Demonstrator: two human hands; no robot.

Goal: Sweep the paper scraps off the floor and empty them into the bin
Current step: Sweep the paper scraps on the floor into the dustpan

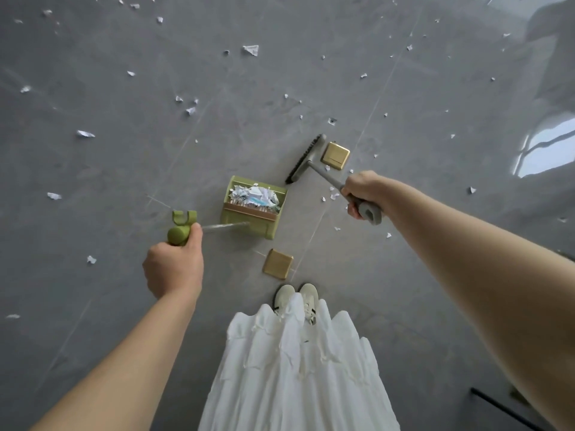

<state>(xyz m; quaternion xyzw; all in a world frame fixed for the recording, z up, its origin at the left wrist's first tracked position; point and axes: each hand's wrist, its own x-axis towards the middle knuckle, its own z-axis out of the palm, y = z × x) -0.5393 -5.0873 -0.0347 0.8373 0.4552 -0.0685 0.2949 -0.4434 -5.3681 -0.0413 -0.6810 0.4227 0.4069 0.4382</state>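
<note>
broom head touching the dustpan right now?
Apart. The head view shows bare grey floor between the broom head and the green dustpan; the bristles sit up and to the right of the pan's rim, with no overlap.

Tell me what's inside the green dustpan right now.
The green plastic dustpan holds a heap of crumpled white paper scraps, one with a blue tint, piled against its comb teeth. Whatever lies beneath the heap is covered.
</note>
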